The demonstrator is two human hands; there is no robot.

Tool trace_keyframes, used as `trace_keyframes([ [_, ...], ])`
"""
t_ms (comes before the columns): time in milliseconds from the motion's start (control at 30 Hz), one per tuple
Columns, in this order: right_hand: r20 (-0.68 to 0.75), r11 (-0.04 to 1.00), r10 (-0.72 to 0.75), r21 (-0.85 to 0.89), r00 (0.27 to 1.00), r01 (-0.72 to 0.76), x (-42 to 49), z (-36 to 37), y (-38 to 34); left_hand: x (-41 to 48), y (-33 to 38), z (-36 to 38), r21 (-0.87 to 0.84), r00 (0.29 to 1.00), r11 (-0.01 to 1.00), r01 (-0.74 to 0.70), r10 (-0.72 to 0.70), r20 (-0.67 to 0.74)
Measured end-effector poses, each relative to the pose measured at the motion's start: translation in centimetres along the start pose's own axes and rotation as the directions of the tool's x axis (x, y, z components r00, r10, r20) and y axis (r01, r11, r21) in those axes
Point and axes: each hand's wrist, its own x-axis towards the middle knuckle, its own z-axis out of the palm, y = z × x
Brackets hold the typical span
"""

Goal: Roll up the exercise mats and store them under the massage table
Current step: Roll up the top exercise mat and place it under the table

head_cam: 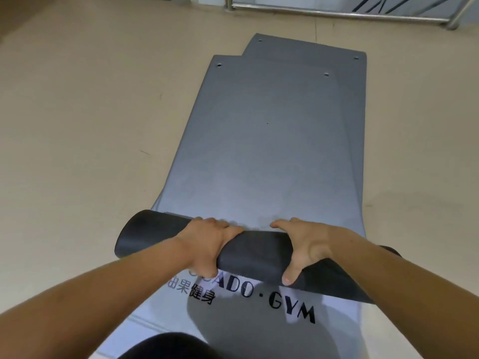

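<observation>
Rolling a grey exercise mat (259, 151) on the floor (90, 125): the left hand (207, 242) and right hand (303, 244) both grip the roll (256, 252), fingers curled round it. The roll lies at the near end of the mat, just in front of the person, over a lettered sheet (233, 320) that may be another mat.

Likely fault: the roll coils askew and widens into a cone, since its left end sits farther from the person than its right end, which the right forearm partly hides. A slack grip would probably let the coil spring open.

Long axis of the roll: across the mat, left to right, slightly slanted. Long axis of the flat part: away from the person toward the railing (337, 14), partly overlapping a second mat (352, 112).
</observation>
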Motion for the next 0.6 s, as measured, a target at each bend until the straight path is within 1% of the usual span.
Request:
trace_keyframes([
  [33, 0.002, 0.998, 0.004, -0.057, 1.0, -0.004, -0.5, 0.0, -0.6, 0.4, -0.5, -1.4, -0.066, 0.999, 0.998, 0.015, -0.012, 0.052],
  [67, -0.033, 0.989, 0.023, -0.144, 0.999, -0.028, -0.8, 0.5, -1.2, 0.9, -0.9, -2.6, -0.128, 0.994, 0.991, 0.034, -0.02, 0.107],
  [133, -0.188, 0.957, 0.037, -0.277, 0.981, -0.089, -1.0, 2.0, -2.2, 1.6, -1.3, -4.1, -0.191, 0.98, 0.979, 0.071, -0.033, 0.198],
  [167, -0.241, 0.954, 0.022, -0.286, 0.97, -0.092, -0.9, 2.5, -2.3, 1.8, -1.4, -4.5, -0.212, 0.97, 0.973, 0.087, -0.034, 0.24],
  [200, -0.255, 0.963, 0.004, -0.26, 0.967, -0.073, -0.8, 2.6, -2.1, 2.0, -1.6, -4.8, -0.238, 0.96, 0.967, 0.097, -0.028, 0.277],
  [267, -0.194, 0.994, -0.019, -0.111, 0.981, -0.003, -0.8, 1.5, -1.2, 2.3, -2.0, -5.6, -0.306, 0.935, 0.943, 0.132, -0.016, 0.354],
  [333, -0.053, 0.992, -0.041, 0.118, 0.998, 0.047, -0.8, 0.1, -0.4, 2.2, -2.1, -6.6, -0.36, 0.894, 0.914, 0.186, -0.005, 0.449],
  [367, 0.023, 0.978, -0.061, 0.203, 0.998, 0.055, -1.0, -0.3, -0.3, 1.9, -2.1, -6.9, -0.381, 0.871, 0.899, 0.215, 0.0, 0.491],
  [400, 0.076, 0.968, -0.074, 0.247, 0.994, 0.053, -0.8, -0.3, -0.4, 1.5, -1.9, -6.9, -0.39, 0.858, 0.892, 0.229, 0.005, 0.514],
  [433, 0.104, 0.964, -0.079, 0.26, 0.991, 0.05, -0.5, -0.1, -0.5, 1.0, -1.7, -6.7, -0.378, 0.86, 0.899, 0.22, 0.004, 0.511],
  [467, 0.122, 0.961, -0.081, 0.272, 0.989, 0.045, 0.0, 0.1, -0.6, 0.3, -1.5, -6.3, -0.325, 0.886, 0.926, 0.19, -0.019, 0.464],
  [500, 0.138, 0.957, -0.081, 0.287, 0.987, 0.038, 0.5, 0.2, -0.6, -0.4, -1.2, -5.9, -0.233, 0.929, 0.961, 0.149, -0.055, 0.366],
  [533, 0.151, 0.951, -0.08, 0.309, 0.985, 0.029, 1.2, 0.1, -0.4, -1.2, -0.9, -5.0, -0.129, 0.971, 0.986, 0.106, -0.075, 0.226],
  [567, 0.167, 0.944, -0.078, 0.329, 0.983, 0.019, 1.7, -0.3, -0.2, -2.1, -0.5, -3.9, -0.038, 0.996, 0.997, 0.072, -0.07, 0.061],
  [600, 0.19, 0.939, -0.082, 0.345, 0.978, 0.012, 2.3, -0.7, 0.1, -2.9, -0.1, -2.3, 0.034, 0.994, 0.998, 0.055, -0.051, -0.095],
])
